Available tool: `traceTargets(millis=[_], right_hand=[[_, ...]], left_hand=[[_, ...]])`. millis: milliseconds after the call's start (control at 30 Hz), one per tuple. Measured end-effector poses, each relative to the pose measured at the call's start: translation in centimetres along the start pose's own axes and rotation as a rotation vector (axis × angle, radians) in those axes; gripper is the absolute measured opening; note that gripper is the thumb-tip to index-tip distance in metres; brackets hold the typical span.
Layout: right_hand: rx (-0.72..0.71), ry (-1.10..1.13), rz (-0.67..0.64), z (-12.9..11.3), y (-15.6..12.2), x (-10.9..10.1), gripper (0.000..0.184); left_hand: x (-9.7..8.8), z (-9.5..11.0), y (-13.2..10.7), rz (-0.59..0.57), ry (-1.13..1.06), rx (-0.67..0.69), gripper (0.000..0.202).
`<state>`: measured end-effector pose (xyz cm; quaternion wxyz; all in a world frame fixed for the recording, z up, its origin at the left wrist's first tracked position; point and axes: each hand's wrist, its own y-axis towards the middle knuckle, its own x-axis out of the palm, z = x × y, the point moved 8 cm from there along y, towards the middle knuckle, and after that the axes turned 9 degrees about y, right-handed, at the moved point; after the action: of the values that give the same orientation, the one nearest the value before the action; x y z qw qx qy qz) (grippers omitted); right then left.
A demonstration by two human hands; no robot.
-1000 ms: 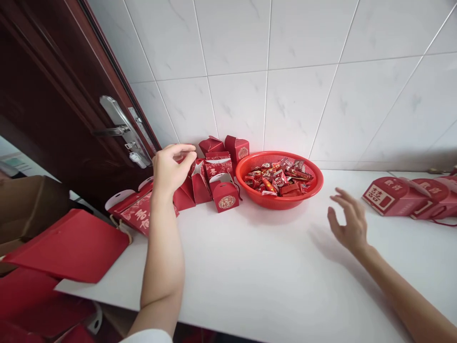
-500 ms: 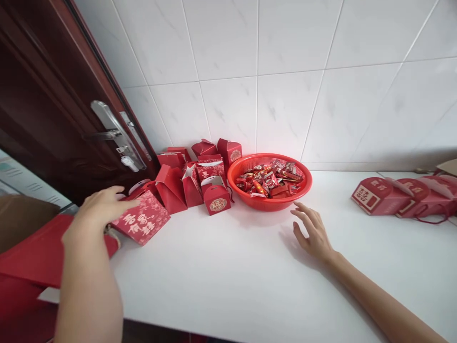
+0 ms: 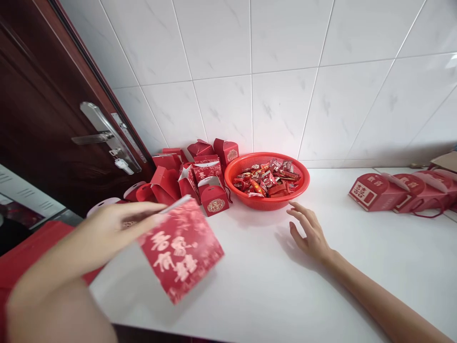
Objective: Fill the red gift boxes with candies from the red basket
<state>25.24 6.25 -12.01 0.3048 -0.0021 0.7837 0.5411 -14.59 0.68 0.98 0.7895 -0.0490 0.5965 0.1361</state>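
Observation:
My left hand (image 3: 132, 224) pinches the top edge of a red gift box (image 3: 185, 252) with pale lettering and holds it tilted over the front left of the white table. The box's far side and some of my fingers are hidden. My right hand (image 3: 309, 233) rests on the table with its fingers loosely spread and nothing in them. Just behind its fingertips stands a red plastic basket (image 3: 264, 205), filled with wrapped sweets (image 3: 267, 181). Left of the basket are several red gift boxes, among them a small one with a round gold emblem (image 3: 215, 197).
Several closed red gift boxes (image 3: 378, 193) stand in a row at the right, with a cord handle showing. A dark wooden door (image 3: 39, 95) with a metal handle (image 3: 103, 136) and keys borders the left. Behind the table (image 3: 257, 286) rises a white tiled wall (image 3: 221, 43).
My left hand has drawn the lettered gift box away from the group, to the right and toward me. My right hand has stayed nearly still. The view has shifted slightly.

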Motion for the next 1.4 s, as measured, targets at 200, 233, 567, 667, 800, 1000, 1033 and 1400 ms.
traceTargets(millis=[200, 233, 567, 667, 800, 1000, 1033, 1400], right_hand=[[0.179, 0.353, -0.023, -0.3, 1.1, -0.4, 0.038], [0.188, 0.418, -0.032, -0.7, 1.4, -0.5, 0.043], [0.111, 0.287, 0.014, -2.6, 1.5, -0.9, 0.072], [-0.005, 0.252, -0.053, -3.6, 1.6, -0.9, 0.066], [-0.028, 0.237, -0.128, -4.3, 1.8, -0.8, 0.053], [0.075, 0.333, -0.117, -4.4, 2.3, -0.9, 0.032], [0.111, 0.377, -0.101, -4.2, 2.4, -0.9, 0.028], [0.391, 0.656, -0.017, -2.0, 1.8, -1.2, 0.023]], left_hand=[[6.5, 15.5, 0.6, -0.195, -0.364, 0.558, 0.029], [7.4, 17.1, 0.8, -0.21, -0.392, 0.623, 0.024], [12.2, 20.5, 2.6, -0.474, -0.698, 0.708, 0.024], [12.4, 20.6, 2.8, -0.523, -0.733, 0.732, 0.018], [12.3, 21.1, 2.7, -0.542, -0.718, 0.786, 0.017], [12.5, 20.6, 3.0, -0.448, -0.636, 0.772, 0.023], [12.5, 20.6, 3.0, -0.43, -0.6, 0.774, 0.028], [11.7, 20.2, 1.2, -0.552, -0.309, 0.842, 0.071]])
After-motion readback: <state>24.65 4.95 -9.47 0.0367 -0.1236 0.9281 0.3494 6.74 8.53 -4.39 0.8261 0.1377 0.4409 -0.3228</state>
